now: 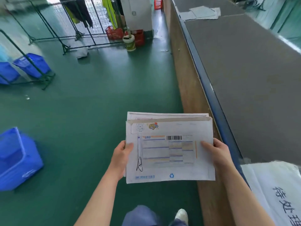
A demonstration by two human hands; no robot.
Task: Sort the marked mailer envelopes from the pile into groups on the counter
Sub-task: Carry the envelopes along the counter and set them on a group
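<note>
I hold a stack of white mailer envelopes (169, 150) in front of me, over the green floor beside the counter (244, 75). The top envelope carries a barcode label and a handwritten black "A" at its lower left. My left hand (121, 158) grips the stack's left edge, thumb on top. My right hand (216, 152) grips the right edge, thumb on top. A group of pale envelopes (202, 13) lies far off on the grey counter top.
A white sack with black writing (275, 190) lies on the counter at the near right. Blue bins (17, 159) stand on the floor at left, with another pair of blue bins (31, 65) further back. Green metal racks (48, 38), red crates (114, 32) and a bucket (129, 43) stand beyond.
</note>
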